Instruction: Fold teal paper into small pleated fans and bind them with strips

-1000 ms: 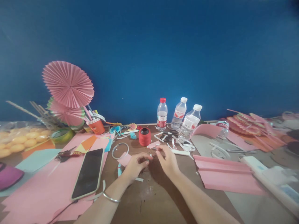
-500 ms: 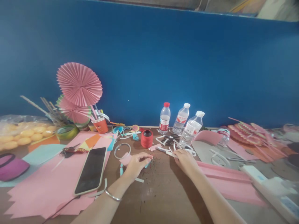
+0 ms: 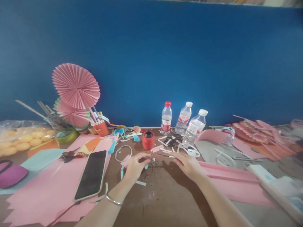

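Observation:
My left hand [image 3: 136, 165] is over the brown tabletop [image 3: 151, 195], its thumb and index finger apart with nothing visible between them. Just past its fingertips are a small white scrap [image 3: 154, 160] and dark and reddish specks. Facing it, my right hand [image 3: 187, 164] has thumb and index finger together around a small white paper strip [image 3: 171, 157], mostly covered by the fingers. A red spool of thread [image 3: 148, 140] stands upright beyond both hands. Black-handled scissors [image 3: 174, 139] lie among white paper strips [image 3: 163, 141] behind my right hand.
Three bottles [image 3: 166, 121] stand at the back by the blue wall [image 3: 151, 63]. On the left are a phone [image 3: 92, 175], pink paper [image 3: 40, 198], an orange cup [image 3: 100, 127] and pleated paper fans [image 3: 77, 86]. Folded pink paper [image 3: 234, 179] and a white power strip [image 3: 272, 186] lie right.
My left thumb and index finger have parted from a pinch. My right hand has drawn slightly left, away from the pile of strips. The view has tilted a little.

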Motion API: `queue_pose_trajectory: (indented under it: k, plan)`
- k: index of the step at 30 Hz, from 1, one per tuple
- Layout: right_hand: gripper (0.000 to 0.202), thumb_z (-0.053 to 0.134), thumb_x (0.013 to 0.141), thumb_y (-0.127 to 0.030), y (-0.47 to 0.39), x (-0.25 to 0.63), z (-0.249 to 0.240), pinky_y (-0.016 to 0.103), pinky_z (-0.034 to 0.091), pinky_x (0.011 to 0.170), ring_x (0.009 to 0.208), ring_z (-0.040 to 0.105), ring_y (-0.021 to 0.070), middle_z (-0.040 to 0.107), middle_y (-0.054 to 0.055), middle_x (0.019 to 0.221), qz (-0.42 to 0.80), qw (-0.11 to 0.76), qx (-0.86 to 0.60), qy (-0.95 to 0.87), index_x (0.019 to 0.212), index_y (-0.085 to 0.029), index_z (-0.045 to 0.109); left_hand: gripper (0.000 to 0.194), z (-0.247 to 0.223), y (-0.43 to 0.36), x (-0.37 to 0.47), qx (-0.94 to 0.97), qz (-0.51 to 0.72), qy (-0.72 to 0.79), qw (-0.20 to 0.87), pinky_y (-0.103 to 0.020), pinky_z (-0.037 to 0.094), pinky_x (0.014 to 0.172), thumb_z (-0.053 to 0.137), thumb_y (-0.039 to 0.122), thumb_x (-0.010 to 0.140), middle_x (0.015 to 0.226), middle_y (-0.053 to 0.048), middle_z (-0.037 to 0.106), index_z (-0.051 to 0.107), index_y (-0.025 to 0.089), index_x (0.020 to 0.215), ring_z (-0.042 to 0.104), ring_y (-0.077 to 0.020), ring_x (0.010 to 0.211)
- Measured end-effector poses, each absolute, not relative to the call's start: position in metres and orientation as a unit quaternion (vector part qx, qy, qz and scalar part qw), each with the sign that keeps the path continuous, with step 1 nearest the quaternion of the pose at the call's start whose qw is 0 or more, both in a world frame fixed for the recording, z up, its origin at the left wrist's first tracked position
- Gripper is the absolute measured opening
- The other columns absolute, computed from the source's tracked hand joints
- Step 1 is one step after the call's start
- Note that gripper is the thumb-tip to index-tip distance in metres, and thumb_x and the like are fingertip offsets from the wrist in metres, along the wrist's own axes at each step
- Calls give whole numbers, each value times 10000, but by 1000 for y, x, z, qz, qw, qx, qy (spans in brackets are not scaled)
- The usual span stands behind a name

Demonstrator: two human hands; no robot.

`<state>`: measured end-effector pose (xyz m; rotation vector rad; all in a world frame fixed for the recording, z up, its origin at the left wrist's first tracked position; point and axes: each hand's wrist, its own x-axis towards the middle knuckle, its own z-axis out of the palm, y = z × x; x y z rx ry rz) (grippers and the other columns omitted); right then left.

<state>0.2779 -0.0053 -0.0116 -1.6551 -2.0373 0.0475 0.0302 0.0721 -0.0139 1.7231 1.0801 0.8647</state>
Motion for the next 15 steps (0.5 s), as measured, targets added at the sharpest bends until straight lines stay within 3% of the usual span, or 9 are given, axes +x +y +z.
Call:
queue_pose_trajectory:
  k: [4,8,15]
  plan:
    - [245,411,856,-229,-1,272,-17,302,445,726,829,612,209,670,67,898,-10,233,-611,-756,999,-222,609,220,-17,75,29,706,353,436,433,-314,471,757,618,277,691,947,-34,682,679,212,892,609,-201,836]
    - [269,458,841,-247,-2,265,-15,294,464,738,863,621,201,661,51,1000,25,237,-598,-765,1081,-259,579,228,-19,75,31,712,358,430,423,-319,462,796,625,273,689,961,-39,679,674,204,900,606,-206,880]
    - [243,506,817,-241,-6,258,-7,308,485,750,857,637,205,676,28,991,64,251,-603,-755,1036,-275,606,239,-20,75,32,716,354,428,423,-310,482,736,626,251,684,917,-38,683,666,196,913,617,-194,806]
